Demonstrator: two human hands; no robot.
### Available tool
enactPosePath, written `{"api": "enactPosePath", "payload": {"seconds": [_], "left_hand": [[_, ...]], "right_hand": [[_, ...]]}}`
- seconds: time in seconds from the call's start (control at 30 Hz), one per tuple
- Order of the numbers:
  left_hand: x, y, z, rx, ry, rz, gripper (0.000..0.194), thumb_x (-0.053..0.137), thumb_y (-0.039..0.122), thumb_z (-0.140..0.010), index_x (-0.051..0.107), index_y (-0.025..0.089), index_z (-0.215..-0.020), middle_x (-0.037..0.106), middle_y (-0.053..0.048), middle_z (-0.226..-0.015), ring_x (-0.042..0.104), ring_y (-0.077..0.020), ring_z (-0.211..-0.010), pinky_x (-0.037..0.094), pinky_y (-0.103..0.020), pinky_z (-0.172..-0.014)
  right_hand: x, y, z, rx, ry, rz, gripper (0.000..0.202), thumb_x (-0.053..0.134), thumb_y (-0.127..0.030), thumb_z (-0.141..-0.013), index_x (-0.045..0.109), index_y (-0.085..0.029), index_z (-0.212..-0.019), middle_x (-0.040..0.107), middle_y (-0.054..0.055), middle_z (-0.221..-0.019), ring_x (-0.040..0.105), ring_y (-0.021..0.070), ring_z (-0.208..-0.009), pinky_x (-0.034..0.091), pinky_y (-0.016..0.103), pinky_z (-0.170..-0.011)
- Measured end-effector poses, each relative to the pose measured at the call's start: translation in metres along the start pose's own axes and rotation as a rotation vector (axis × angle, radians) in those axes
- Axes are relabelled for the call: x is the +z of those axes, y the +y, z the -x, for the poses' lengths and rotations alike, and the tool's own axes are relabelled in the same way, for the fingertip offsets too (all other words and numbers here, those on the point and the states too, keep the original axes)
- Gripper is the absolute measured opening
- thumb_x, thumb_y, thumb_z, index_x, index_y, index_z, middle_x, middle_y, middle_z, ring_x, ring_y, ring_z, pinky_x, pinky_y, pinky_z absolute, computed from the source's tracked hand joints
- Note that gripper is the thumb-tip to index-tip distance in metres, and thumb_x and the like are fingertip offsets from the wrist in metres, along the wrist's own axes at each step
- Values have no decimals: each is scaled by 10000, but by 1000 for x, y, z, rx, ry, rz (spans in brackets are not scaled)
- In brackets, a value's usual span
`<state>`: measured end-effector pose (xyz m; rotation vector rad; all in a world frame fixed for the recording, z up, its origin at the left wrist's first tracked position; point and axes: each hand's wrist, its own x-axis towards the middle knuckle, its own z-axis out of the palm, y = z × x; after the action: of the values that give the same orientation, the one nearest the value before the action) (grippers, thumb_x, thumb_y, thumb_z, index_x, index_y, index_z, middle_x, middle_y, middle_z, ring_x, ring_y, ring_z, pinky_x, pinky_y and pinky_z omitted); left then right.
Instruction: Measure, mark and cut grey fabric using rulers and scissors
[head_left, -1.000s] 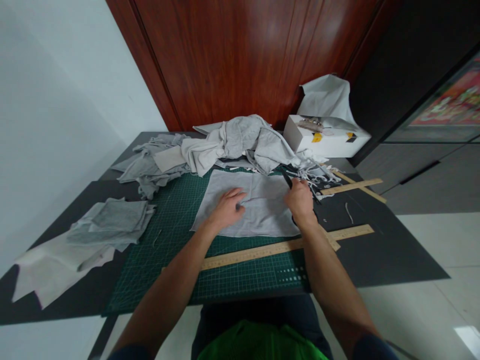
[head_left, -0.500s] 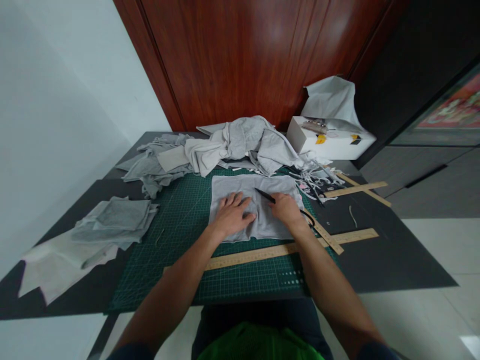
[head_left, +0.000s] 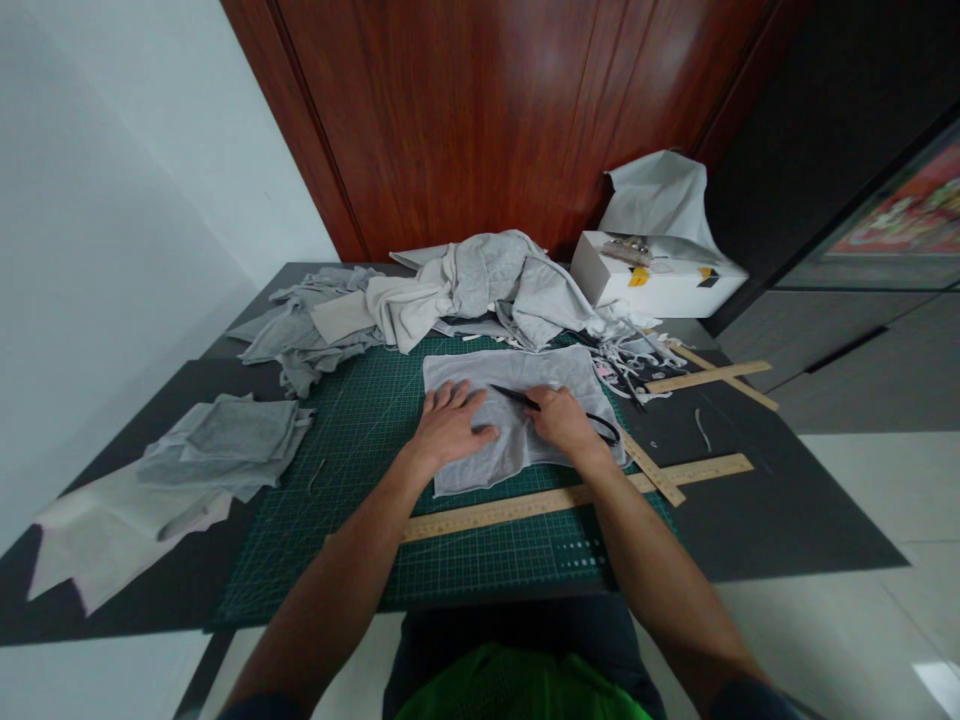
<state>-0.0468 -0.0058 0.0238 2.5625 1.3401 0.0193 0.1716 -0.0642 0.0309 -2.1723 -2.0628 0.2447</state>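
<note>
One grey cloth (head_left: 517,415), two hands, three wooden rulers.

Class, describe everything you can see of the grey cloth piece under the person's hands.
The grey cloth piece is a roughly rectangular, soft knit-looking fabric lying flat, slightly wrinkled, on the green cutting mat. The left hand presses it flat; the right hand, holding black scissors, rests on it. Its near edge lies close to a wooden ruler.

Light grey cloth piece (head_left: 517,415), black scissors (head_left: 559,410), dark green white-gridded cutting mat (head_left: 360,440), tan wooden ruler (head_left: 525,508), white box (head_left: 652,285), dark grey table (head_left: 780,510)
</note>
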Motion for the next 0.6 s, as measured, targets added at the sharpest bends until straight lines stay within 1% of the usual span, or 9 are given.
{"api": "enactPosePath", "payload": {"seconds": [0.17,0.23,0.27,0.33,0.37,0.4,0.43,0.5,0.6], "left_hand": [[-5,-6,0,5,-4,19,801,675,620,-905,499,271,-1604,332,-139,-1757,205,-442,-1640,159,-704,-1284],[-6,-5,0,24,77,34,724,722,564,-883,599,241,-1519,415,-151,-1713,224,-449,-1630,167,-693,-1288],[-7,-4,-1,39,148,64,637,727,525,-888,660,227,-1447,485,-154,-1666,276,-441,-1611,200,-667,-1289],[-8,-1,-3,81,300,204,398,666,454,-944,767,205,-1238,670,-150,-1467,488,-392,-1476,334,-574,-1251],[-7,1,-5,98,356,313,325,610,436,-983,793,199,-1109,750,-137,-1305,607,-352,-1333,421,-513,-1188],[-6,2,-6,104,389,440,338,558,437,-1012,794,197,-982,790,-114,-1120,686,-308,-1155,494,-452,-1094],[-3,4,-9,97,402,576,389,530,455,-1026,775,196,-871,786,-87,-949,710,-267,-980,538,-395,-982],[3,7,-13,45,373,834,470,555,522,-1005,711,195,-706,713,-44,-713,661,-205,-732,539,-309,-759],[12,12,-19,-79,287,1154,471,666,565,-919,673,184,-641,655,-26,-600,584,-159,-566,454,-259,-549]], "right_hand": [[-3,17,-4,128,31,31,376,538,-196,-1028,712,-125,-1354,741,175,-1357,685,300,-1204,437,369,-1094],[-8,17,-4,160,83,21,383,524,-192,-1032,714,-122,-1358,743,183,-1343,680,311,-1203,449,370,-1067],[-10,14,-3,162,108,9,379,523,-193,-1035,716,-127,-1354,746,186,-1329,679,313,-1202,458,365,-1047],[-15,2,0,138,134,-26,361,527,-221,-1047,713,-143,-1347,761,184,-1280,692,301,-1179,475,342,-999],[-16,-6,3,121,131,-47,350,526,-241,-1057,706,-152,-1344,771,179,-1243,705,290,-1152,483,328,-969],[-17,-14,5,98,121,-71,345,521,-262,-1068,695,-159,-1348,779,170,-1204,720,276,-1114,490,315,-942],[-16,-22,7,67,113,-94,337,516,-271,-1075,688,-165,-1344,783,159,-1177,728,262,-1083,494,304,-923],[-12,-37,11,-32,102,-136,312,509,-243,-1077,689,-162,-1319,781,143,-1158,725,244,-1078,495,292,-925],[-3,-49,12,-176,110,-197,308,497,-166,-1063,687,-133,-1304,766,145,-1171,701,239,-1108,498,304,-963]]}}
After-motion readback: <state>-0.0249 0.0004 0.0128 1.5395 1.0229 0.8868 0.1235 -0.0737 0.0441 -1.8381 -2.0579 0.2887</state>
